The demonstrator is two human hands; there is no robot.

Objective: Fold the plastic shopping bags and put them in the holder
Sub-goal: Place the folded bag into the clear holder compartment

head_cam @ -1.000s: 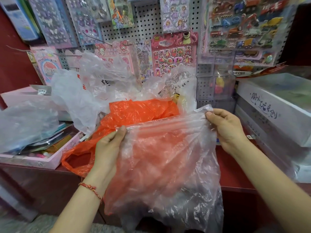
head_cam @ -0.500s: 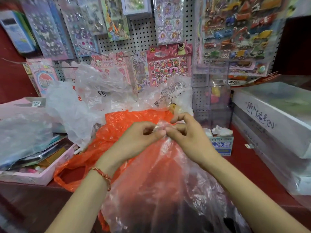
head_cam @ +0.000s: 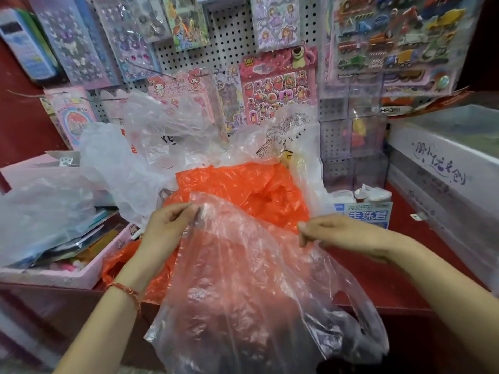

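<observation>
A clear plastic bag (head_cam: 248, 287) hangs in front of me over the edge of the red counter (head_cam: 378, 279), folded lengthwise, its handle loops dangling at the lower right. My left hand (head_cam: 167, 225) pinches its upper left corner. My right hand (head_cam: 340, 233) pinches the folded edge on the right, lower than the left. Behind it an orange bag (head_cam: 243, 184) lies crumpled on the counter. Several clear and white bags (head_cam: 162, 141) are heaped further back. A small blue-and-white box (head_cam: 364, 214) with folded white plastic sticking out stands right of the orange bag.
A pegboard (head_cam: 232, 36) hung with sticker sheets rises behind the counter. A pink tray (head_cam: 54, 276) of stationery, partly under a clear bag, sits at the left. Stacked white boxes (head_cam: 445, 168) line the right side. Clear acrylic cubes (head_cam: 353, 147) stand at the back right.
One second ago my hands held the bag's top edge spread wide. They then met at the middle, folding it in half. Now they have drawn apart again, the right hand lower along the fold.
</observation>
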